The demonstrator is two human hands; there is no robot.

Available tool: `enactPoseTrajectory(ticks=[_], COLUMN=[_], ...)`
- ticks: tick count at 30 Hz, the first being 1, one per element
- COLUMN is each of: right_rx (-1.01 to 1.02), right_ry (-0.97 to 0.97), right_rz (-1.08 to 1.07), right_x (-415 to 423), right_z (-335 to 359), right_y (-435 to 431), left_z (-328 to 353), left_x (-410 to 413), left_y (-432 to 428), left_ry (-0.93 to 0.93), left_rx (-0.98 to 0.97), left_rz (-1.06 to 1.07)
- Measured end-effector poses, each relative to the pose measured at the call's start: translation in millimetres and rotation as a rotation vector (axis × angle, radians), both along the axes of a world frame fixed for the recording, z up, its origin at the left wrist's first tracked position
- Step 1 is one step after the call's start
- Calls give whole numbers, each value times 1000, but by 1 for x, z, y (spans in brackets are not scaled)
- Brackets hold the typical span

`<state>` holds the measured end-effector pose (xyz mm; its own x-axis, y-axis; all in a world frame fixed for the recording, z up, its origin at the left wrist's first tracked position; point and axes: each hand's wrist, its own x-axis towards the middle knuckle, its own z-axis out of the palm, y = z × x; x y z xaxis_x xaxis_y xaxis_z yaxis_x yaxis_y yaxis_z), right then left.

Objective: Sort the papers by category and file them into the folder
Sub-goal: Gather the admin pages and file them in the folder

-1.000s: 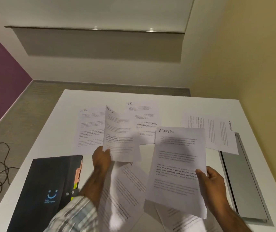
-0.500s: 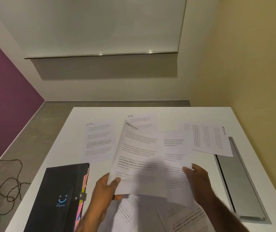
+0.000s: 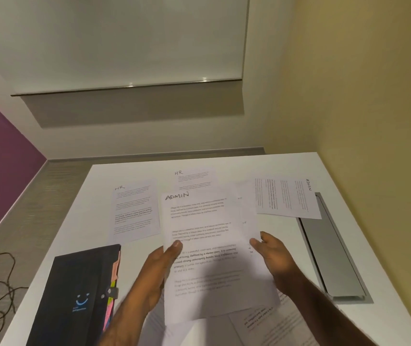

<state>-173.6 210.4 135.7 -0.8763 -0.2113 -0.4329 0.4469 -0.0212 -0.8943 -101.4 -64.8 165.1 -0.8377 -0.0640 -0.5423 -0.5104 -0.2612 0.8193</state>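
Two white printed sheets headed ADMIN are held together between the hands, long axis running away from the person, the front one nearly covering the back one so that only a narrow strip of it shows along the right edge. The left hand pinches the left edge with its thumb laid on the printed face; the right hand curls round the right edge, seemingly steadying the pair. The black plastic folder with coloured tabs lies closed just left of the left hand, its long axis roughly parallel to the sheets, so the left hand is the nearer one for filing. Beyond the right hand a third white ADMIN sheet lies sideways, partly over a silver metal strip; beyond the left hand lie two white sheets marked HR. More loose printed paper rests under the hands on the white table. A second ago each hand held its own sheet apart; half a second ago they overlapped askew; now they are nearly squared.
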Motion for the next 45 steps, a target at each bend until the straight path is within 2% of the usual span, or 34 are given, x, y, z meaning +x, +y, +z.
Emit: enactPoseTrajectory(ticks=[2, 6, 8, 10, 14, 19, 21, 25, 28, 31, 34, 40, 45], right_rx=[17, 85, 67, 135, 166, 310, 374, 562, 651, 612, 579, 571, 558], right_ry=[-6, 91, 107, 151, 181, 193, 202, 351, 400, 311, 381, 485, 370], right_rz=[-20, 79, 158, 194, 97, 12, 46, 191, 146, -5, 7, 108, -33], right_x=[0, -5, -9, -12, -10, -7, -7, 1, 5, -2, -14, -23, -53], right_z=[0, 4, 7, 8, 3, -11, -18, -36, -54, -62, -58, -66, -87], right_y=[-4, -10, -12, -12, -16, -22, -22, -20, -21, -22, -20, -13, -4], left_z=[-7, -20, -24, -24, -29, -50, -60, -83, -99, -100, -97, -114, -105], left_x=[-6, -14, -14, -14, -16, -21, -23, -24, -25, -32, -42, -55, -83], left_y=[4, 19, 28, 36, 45, 45, 44, 51, 54, 56, 55, 52, 33], left_ry=[34, 121, 172, 213, 251, 248, 246, 144, 122, 201, 274, 198, 188], left_rx=[62, -82, -162, -221, -295, -316, -328, -381, -410, -478, -460, -551, -595], left_rz=[-18, -68, -33, 16, 48, 77, 63, 33, 40, 58, 45, -83, -3])
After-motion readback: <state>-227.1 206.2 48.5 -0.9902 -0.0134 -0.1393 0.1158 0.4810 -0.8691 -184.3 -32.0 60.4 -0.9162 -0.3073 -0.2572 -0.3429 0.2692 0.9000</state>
